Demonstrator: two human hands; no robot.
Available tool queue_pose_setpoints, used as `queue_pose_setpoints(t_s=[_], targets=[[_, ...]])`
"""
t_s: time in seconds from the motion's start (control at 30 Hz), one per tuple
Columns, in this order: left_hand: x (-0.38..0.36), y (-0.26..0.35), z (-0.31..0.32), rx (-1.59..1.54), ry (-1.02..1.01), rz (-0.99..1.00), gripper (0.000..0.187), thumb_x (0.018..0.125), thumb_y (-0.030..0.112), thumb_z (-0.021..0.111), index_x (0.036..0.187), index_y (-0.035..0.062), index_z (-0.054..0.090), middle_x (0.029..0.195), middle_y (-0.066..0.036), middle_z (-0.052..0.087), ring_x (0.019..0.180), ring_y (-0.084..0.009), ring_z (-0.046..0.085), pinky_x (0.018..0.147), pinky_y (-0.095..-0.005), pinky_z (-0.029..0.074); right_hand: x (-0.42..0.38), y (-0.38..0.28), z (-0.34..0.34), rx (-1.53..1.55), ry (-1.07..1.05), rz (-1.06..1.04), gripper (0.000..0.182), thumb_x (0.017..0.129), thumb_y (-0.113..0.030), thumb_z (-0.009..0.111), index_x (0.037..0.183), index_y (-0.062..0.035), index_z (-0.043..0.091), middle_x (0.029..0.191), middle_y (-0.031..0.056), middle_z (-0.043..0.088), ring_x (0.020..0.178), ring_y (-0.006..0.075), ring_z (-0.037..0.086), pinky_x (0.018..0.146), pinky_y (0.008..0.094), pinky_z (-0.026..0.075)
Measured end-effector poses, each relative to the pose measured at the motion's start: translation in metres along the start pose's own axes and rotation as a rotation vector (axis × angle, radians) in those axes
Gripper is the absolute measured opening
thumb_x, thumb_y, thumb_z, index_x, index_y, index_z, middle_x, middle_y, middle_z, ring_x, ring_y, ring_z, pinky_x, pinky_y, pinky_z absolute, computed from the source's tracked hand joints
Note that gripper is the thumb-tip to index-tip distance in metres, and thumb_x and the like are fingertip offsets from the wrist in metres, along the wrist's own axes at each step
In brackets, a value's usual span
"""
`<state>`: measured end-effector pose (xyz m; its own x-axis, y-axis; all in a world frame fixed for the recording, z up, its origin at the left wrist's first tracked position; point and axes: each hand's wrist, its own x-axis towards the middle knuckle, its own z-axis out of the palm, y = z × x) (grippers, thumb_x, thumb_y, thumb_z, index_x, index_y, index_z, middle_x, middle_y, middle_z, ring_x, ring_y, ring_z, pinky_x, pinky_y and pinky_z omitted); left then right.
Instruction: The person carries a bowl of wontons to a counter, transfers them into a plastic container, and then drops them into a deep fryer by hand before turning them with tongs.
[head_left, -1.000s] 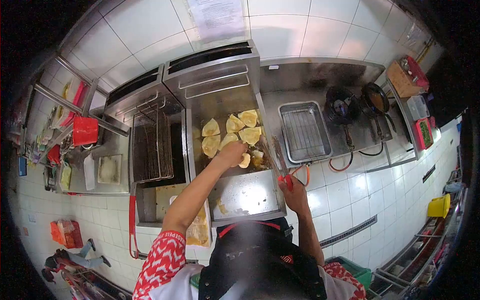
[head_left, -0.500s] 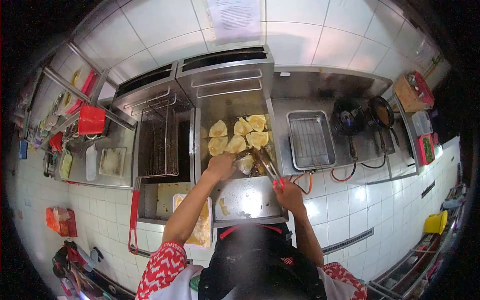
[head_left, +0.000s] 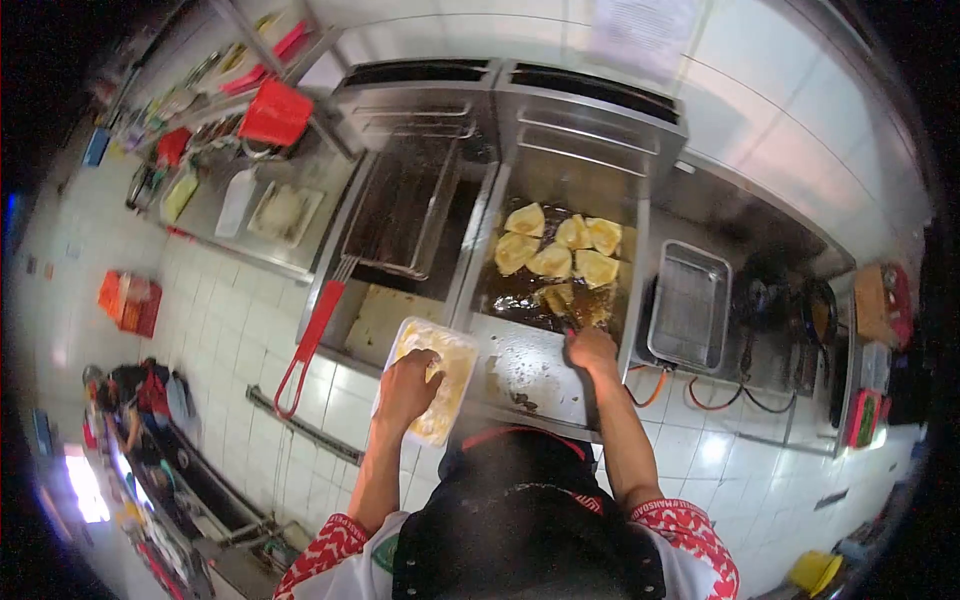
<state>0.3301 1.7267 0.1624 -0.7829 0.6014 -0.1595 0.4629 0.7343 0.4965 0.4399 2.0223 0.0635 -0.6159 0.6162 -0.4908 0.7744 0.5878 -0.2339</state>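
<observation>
My left hand (head_left: 408, 388) is over a white tub (head_left: 462, 395) of pale yellow, battered-looking pieces (head_left: 440, 412). Its thumb stands apart from the bent fingers, and I see nothing between them. With my right hand (head_left: 593, 352) closed at the fryer's front edge, I hold tongs (head_left: 570, 322); their tips are in the oil beside a darker piece (head_left: 556, 296). Several folded, pale yellow pieces (head_left: 549, 261) float farther back in the dark oil of the fryer (head_left: 530, 375). Much of the tongs is hidden by the hand.
A fry basket (head_left: 405, 215) with a red handle (head_left: 318, 335) rests over the left fryer well. On the right are a metal tray with a rack (head_left: 690, 305) and dark pans (head_left: 760, 290). A red container (head_left: 275, 112) hangs at left. Another person (head_left: 150, 395) is at far left.
My left hand has left the oil and moved left and down to the tub. The right hand and tongs have lowered toward the fryer's front. The view has turned and shifted left.
</observation>
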Motion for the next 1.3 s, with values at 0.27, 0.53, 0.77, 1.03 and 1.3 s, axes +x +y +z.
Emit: queue_pose_setpoints(t_s=[0.27,0.53,0.77,1.03,1.3], targets=[[-0.031,-0.036,0.047,0.158,0.096,0.142,0.035,0.071,0.021,0.069,0.103,0.0104,0.060,0.108,-0.007,0.055,0.102,-0.0264,0.051,0.081,-0.0394,0.046,-0.008,0.023,-0.005,0.021,-0.064,0.050,0.050,0.088,-0.042,0.046,0.100,0.0044,0.061,0.103,0.0268,0.060,0.101,0.0388,0.057,0.087,0.0451,0.046],[-0.017,-0.039,0.045,0.244,0.061,0.331,0.030,0.069,0.015,0.068,0.098,0.0118,0.064,0.106,-0.006,0.058,0.100,-0.0250,0.054,0.082,-0.0388,0.045,-0.028,0.035,-0.024,0.057,-0.004,0.121,0.055,0.086,-0.043,0.049,0.113,0.0046,0.053,0.105,0.0269,0.060,0.100,0.0413,0.057,0.086,0.0468,0.045],[-0.018,-0.052,0.057,0.307,0.050,0.394,0.021,0.072,0.013,0.066,0.092,0.0069,0.063,0.083,-0.007,0.063,0.082,-0.0241,0.059,0.073,-0.0361,0.047,-0.029,0.039,-0.023,0.081,0.075,0.089,0.042,0.086,-0.031,0.051,0.105,0.0067,0.056,0.097,0.0254,0.062,0.095,0.0390,0.059,0.084,0.0437,0.047],[-0.008,-0.019,0.008,0.151,0.223,0.473,0.016,0.072,0.009,0.061,0.087,0.0039,0.062,0.078,-0.011,0.062,0.076,-0.0276,0.059,0.070,-0.0384,0.047,-0.023,0.039,-0.015,0.044,0.090,0.093,0.037,0.087,-0.029,0.049,0.100,0.0051,0.057,0.099,0.0245,0.062,0.095,0.0381,0.060,0.084,0.0450,0.047],[0.036,0.031,-0.038,0.111,0.179,0.436,0.019,0.069,0.009,0.061,0.088,0.0041,0.062,0.080,-0.012,0.061,0.077,-0.0307,0.059,0.069,-0.0392,0.048,-0.029,0.042,-0.015,0.058,0.131,0.053,0.039,0.087,-0.032,0.049,0.101,0.0039,0.059,0.093,0.0247,0.063,0.090,0.0393,0.061,0.080,0.0464,0.047]])
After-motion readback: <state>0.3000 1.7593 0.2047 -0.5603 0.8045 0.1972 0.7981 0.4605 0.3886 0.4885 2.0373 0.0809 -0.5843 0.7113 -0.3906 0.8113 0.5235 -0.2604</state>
